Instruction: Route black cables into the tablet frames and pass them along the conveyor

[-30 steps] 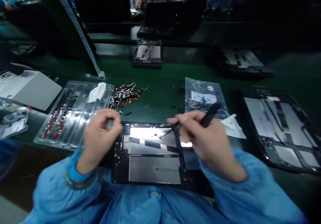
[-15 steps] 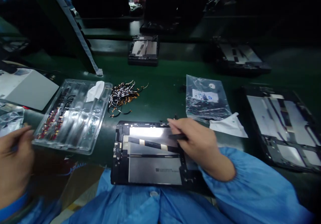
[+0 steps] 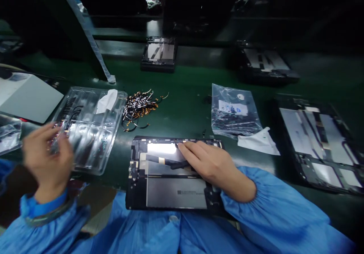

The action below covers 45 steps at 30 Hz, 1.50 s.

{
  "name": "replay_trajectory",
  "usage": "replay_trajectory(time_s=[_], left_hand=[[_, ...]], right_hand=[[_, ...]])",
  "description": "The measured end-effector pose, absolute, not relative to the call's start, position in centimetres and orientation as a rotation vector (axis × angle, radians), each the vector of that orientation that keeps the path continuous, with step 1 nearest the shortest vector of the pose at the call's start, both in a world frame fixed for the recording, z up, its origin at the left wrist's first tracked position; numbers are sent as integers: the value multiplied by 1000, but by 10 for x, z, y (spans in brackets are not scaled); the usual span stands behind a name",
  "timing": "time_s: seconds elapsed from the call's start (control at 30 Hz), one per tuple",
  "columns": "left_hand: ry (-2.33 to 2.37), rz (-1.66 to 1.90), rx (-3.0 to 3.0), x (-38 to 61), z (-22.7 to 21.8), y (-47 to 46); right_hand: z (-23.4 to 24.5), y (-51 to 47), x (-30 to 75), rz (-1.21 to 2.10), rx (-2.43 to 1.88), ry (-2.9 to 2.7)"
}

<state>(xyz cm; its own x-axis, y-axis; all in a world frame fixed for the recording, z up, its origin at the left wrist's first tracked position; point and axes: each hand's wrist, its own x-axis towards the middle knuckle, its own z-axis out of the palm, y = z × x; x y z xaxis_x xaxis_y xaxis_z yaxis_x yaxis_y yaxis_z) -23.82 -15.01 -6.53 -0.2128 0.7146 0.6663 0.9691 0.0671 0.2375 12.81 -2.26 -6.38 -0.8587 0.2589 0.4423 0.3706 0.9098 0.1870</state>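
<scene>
An opened tablet (image 3: 176, 193) with silver panels and a dark ribbon strip lies in front of me. My right hand (image 3: 207, 163) rests over its upper right part, fingertips at the top edge. From under these fingers a slim black tool (image 3: 179, 165) sticks out to the left; its exact kind is unclear. At the left, my left hand (image 3: 48, 159) hovers over the near left corner of a clear plastic tray (image 3: 95, 148). Motion smears its fingers, so whether anything is between them does not show. Small red and black cable parts (image 3: 69, 112) lie in the tray's left compartments.
Beyond the tablet lies a pile of small cables (image 3: 139, 106). A clear bag (image 3: 234, 112) and a white paper piece (image 3: 258, 142) lie to its right. Other opened tablets (image 3: 321, 144) sit at the right and back. A white box (image 3: 28, 96) stands far left.
My left hand has moved right, from beside the tray to over its near corner. My right hand has shifted slightly left and flattened onto the tablet, the black tool with it.
</scene>
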Motion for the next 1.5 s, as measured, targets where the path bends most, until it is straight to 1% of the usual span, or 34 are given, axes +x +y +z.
replay_trajectory(time_s=[0.03,0.1,0.17,0.3,0.5,0.57,0.67,0.77,0.9,1.07,1.5], left_hand=[[-1892,-915,-1808,-217,-61,-134],[-1744,-861,-2369,-172,-55,-107],[-1632,-778,-2698,-134,-54,-88],[-1413,-635,-2936,-96,-59,-71],[-1334,-314,-3010,-92,-63,-67],[-1352,-330,-3004,-93,-63,-66],[-1385,-451,-3008,-94,-65,-67],[-1343,-396,-3000,-96,-66,-67],[-1261,-277,-2944,-95,-64,-67],[-1218,-275,-2900,-93,-63,-69],[-1192,-287,-2891,-93,-63,-68]], right_hand=[[-64,-23,128,-379,-468,-2657],[-64,-23,129,-372,-480,-2656],[-65,-23,129,-347,-482,-2654],[-65,-22,128,-292,-482,-2652],[-64,-24,127,-330,-491,-2657],[-63,-25,130,-318,-512,-2670],[-62,-27,139,-226,-565,-2706],[-62,-27,150,-176,-585,-2727],[-63,-29,159,-227,-596,-2750],[-64,-31,158,-320,-585,-2748],[-63,-30,155,-291,-606,-2709]])
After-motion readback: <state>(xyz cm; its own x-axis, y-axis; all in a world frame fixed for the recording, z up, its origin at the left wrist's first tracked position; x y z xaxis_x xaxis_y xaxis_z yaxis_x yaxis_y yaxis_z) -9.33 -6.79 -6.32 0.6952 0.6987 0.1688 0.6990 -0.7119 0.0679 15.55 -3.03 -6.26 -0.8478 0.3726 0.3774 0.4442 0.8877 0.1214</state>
